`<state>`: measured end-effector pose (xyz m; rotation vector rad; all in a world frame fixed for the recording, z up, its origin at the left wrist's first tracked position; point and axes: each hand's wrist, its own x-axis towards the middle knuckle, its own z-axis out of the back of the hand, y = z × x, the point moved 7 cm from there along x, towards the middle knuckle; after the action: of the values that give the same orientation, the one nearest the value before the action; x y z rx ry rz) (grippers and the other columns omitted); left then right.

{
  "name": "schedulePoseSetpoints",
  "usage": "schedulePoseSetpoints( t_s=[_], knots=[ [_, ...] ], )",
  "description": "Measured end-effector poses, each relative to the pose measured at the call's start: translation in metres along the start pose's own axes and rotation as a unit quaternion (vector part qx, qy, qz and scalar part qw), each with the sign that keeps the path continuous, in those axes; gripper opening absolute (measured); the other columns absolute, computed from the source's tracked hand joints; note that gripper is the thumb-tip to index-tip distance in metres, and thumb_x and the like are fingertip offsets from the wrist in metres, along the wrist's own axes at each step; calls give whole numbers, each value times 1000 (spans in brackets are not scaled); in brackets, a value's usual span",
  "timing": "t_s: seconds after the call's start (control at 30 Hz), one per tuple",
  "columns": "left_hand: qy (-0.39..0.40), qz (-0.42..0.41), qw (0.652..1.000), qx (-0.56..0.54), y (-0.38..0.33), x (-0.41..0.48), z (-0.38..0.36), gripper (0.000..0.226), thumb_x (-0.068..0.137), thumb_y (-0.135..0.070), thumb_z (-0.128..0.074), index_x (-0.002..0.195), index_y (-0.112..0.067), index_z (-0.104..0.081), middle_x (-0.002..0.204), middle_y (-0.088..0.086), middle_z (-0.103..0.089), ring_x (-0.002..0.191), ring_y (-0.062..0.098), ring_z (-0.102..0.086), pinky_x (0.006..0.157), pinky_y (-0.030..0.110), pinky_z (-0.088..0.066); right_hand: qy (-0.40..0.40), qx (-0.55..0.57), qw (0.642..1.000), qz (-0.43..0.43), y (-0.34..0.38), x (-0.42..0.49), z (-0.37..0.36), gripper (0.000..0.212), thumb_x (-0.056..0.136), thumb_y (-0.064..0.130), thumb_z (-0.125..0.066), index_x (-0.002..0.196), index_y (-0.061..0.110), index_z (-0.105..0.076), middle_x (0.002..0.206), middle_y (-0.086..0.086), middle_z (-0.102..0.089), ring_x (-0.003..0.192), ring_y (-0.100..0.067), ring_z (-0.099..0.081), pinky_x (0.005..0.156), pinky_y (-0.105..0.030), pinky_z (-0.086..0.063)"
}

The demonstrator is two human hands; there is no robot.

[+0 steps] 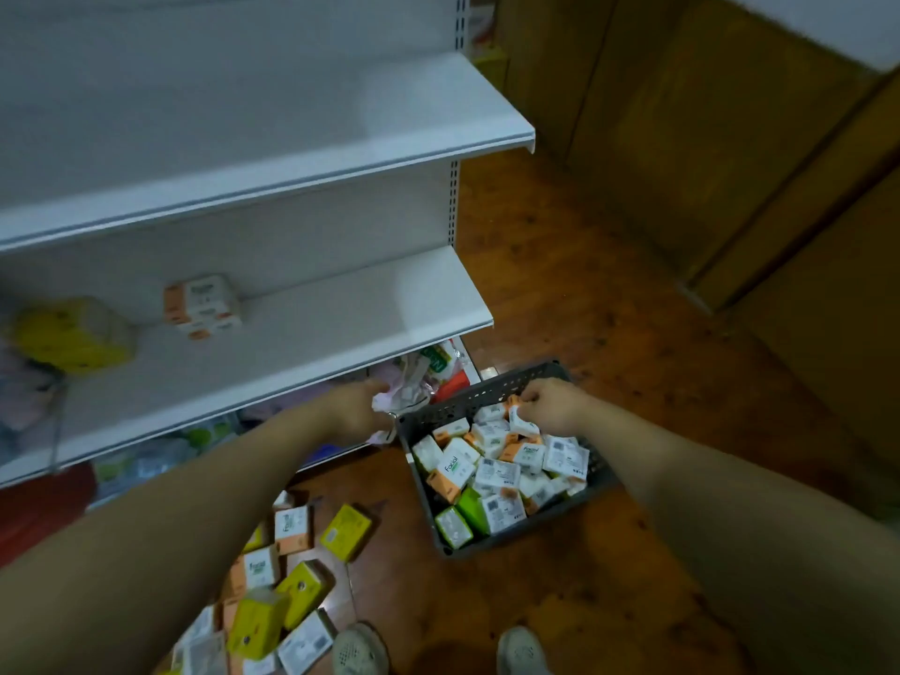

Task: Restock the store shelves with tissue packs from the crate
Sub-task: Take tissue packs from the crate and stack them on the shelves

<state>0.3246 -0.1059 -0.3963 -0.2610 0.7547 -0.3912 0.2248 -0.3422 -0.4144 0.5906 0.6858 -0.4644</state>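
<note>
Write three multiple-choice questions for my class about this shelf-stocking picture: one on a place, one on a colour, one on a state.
1. Where does the grey crate stand?
A. On the top shelf
B. On the wooden floor
C. On a trolley

2. What colour is the pack stack at the back of the middle shelf?
A. Orange and white
B. Blue
C. Black

3. What is the right hand doing?
A. Hanging empty
B. Pressing on a shelf
C. Pinching a tissue pack in the crate

Answers: B, floorboards show all round the crate; A, the stack has orange ends and white faces; C, the fingers curl round a pack above the pile.
</note>
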Motion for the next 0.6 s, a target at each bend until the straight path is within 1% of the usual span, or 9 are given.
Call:
schedulePoseSetpoints(
  t_s=[0.07,0.1,0.13,0.23,0.3,0.37,0.43,0.5,0.6],
  knots=[
    [11,-9,1000,13,7,22,-13,63,90,-31,-57,145,-14,-31,151,9,-33,135,24,-37,107,26,-30,5,18,1000,-17,-5,15,-17,45,100,27,-44,139,6,-40,96,-15,-57,60,-19,-46,54,-35,-38],
    [13,-15,1000,21,13,39,-22,62,91,-31,-57,145,-14,-31,151,10,-32,136,24,-35,106,25,-29,5,30,999,-17,-7,29,-29,49,101,27,-45,143,4,-35,113,-18,-58,63,-18,-49,56,-34,-40],
    [9,-23,999,20,14,49,-29,60,91,-30,-57,143,-14,-33,149,11,-35,135,25,-36,104,25,-30,6,38,999,-16,-10,38,-39,51,100,26,-46,144,3,-33,119,-19,-56,61,-14,-45,55,-30,-38],
    [48,-47,998,17,21,101,-82,50,88,-29,-60,132,-11,-47,134,11,-53,120,26,-51,93,27,-39,18,47,998,-25,-33,87,-85,51,100,28,-46,146,10,-31,90,1,-51,58,-8,-39,50,-22,-30],
    [60,-62,996,16,28,150,-127,53,80,-35,-63,127,-13,-52,129,11,-57,112,26,-56,92,29,-44,25,53,998,-31,-58,130,-120,52,100,28,-46,146,11,-30,95,-4,-52,59,-11,-42,51,-25,-33],
    [65,-69,995,30,37,198,-168,59,80,-33,-64,134,-15,-46,133,12,-54,115,26,-54,94,30,-44,28,63,997,-31,-81,172,-153,52,100,27,-46,146,10,-29,87,-2,-50,61,-11,-42,52,-24,-32],
    [77,-68,994,43,47,243,-212,66,85,-30,-62,143,-15,-34,141,11,-46,120,26,-51,97,30,-42,26,81,996,-30,-101,215,-188,50,99,26,-47,144,8,-31,99,-8,-54,66,-12,-44,58,-26,-36],
    [89,-65,993,49,55,284,-253,65,87,-25,-62,143,-11,-32,143,12,-42,121,27,-50,97,31,-42,28,91,995,-22,-117,256,-223,48,99,25,-47,141,8,-33,117,-16,-53,66,-13,-43,59,-27,-36],
    [102,-53,992,54,68,336,-303,59,88,-18,-62,139,-6,-35,134,17,-48,106,27,-54,86,32,-45,21,88,996,1,-135,311,-266,54,97,24,-49,145,7,-29,134,-17,-46,85,-23,-51,67,-31,-38]
  ],
)
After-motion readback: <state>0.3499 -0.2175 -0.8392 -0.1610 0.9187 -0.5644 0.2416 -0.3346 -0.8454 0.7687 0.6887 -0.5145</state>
